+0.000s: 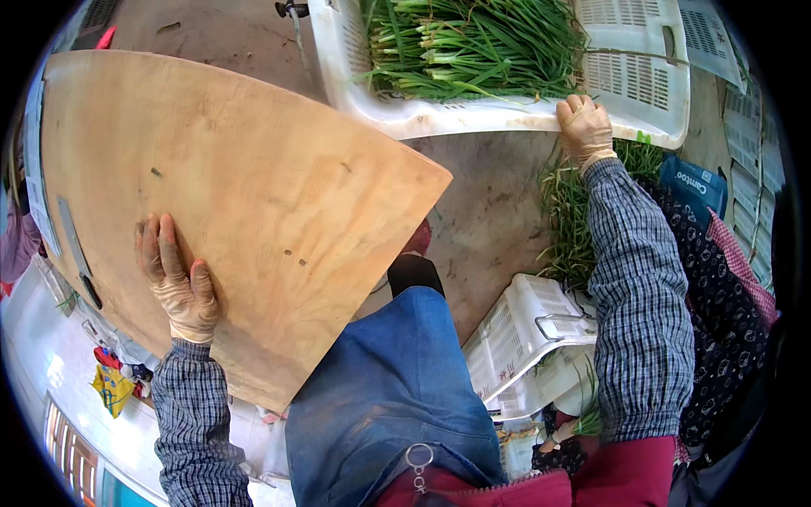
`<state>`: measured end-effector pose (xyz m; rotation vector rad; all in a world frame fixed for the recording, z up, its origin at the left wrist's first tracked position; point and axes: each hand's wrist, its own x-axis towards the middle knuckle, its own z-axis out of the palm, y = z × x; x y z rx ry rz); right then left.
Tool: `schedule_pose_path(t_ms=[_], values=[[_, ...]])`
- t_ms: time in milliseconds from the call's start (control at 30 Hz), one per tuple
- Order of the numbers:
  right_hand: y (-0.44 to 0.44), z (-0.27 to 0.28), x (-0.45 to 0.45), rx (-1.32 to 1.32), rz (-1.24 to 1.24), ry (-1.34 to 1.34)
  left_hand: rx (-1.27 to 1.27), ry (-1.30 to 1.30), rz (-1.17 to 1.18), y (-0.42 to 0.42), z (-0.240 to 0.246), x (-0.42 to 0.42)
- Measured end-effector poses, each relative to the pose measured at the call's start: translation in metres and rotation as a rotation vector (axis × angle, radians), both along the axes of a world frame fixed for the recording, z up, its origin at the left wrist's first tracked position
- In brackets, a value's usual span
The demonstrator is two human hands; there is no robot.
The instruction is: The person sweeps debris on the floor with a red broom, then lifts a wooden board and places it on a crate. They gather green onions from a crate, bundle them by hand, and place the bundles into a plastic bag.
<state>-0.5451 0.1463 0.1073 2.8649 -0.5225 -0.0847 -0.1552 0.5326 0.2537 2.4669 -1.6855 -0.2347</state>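
My left hand [174,275], in a thin pale glove with soiled fingers, rests on a plywood board [253,184] and holds nothing. A knife [77,247] with a metal blade and dark handle lies on the board, left of that hand. At the upper right, my right hand [583,127], gloved too, grips the near rim of a white plastic crate [481,120]. Inside the crate lie bundled green leafy stalks [475,51], perhaps garlic chives or scallions, pale ends to the left. My right fingertips are partly hidden behind the rim.
Loose greens [567,215] lie on the floor [494,190] below my right forearm. Another white crate [526,336] with a metal handle stands tilted beside my leg. A person in dark patterned clothing [716,310] is close on the right, near a blue bag [694,187]. More crates [754,152] line the right edge.
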Motion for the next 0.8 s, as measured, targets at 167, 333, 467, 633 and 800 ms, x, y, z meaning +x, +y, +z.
schedule_pose_path(t_ms=[167,333,467,633,800], values=[[-0.005,-0.001,-0.003,0.059,-0.018,0.031,-0.086,0.009,0.014,0.005,-0.008,0.001],[-0.02,0.001,-0.009,0.036,-0.031,0.072,-0.06,0.049,0.005,0.008,-0.01,0.0],[-0.057,0.001,-0.041,-0.079,-0.125,0.243,-0.001,0.067,0.038,0.005,-0.008,0.001],[-0.081,0.009,-0.058,-0.08,-0.183,0.303,-0.067,0.18,0.106,0.008,-0.009,0.0],[-0.064,0.018,-0.046,-0.109,-0.33,0.329,-0.067,0.066,0.049,0.008,-0.014,0.003]])
